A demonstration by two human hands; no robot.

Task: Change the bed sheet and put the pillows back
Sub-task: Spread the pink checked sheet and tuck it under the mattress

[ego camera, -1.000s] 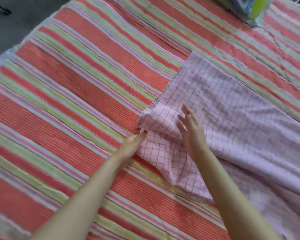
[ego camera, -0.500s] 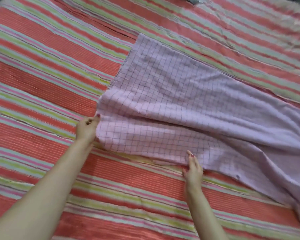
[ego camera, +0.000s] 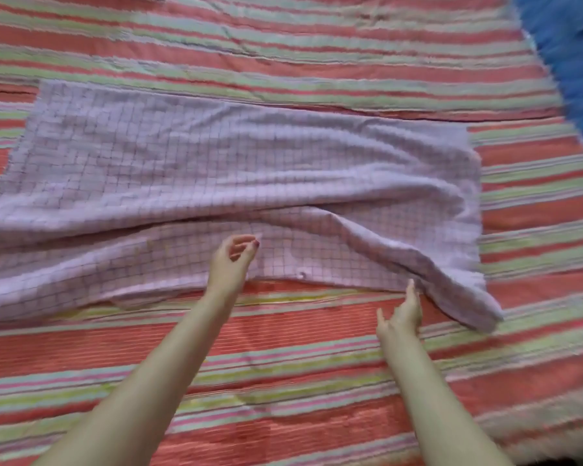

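Two bare forearms reach forward over the striped bed cover (ego camera: pixel 283 348), red, green and pink bands. Right hand (ego camera: pixel 401 316) is nearest, loosely open, fingers pointing at the near edge of the lilac checked sheet (ego camera: pixel 216 169), holding nothing, just short of a raised fold. Left hand (ego camera: pixel 231 260) is over the sheet's near edge, fingers curled, empty; contact with the cloth unclear. The sheet lies spread and wrinkled across the cover. Blue fabric (ego camera: pixel 572 62) at far right corner, blurred.
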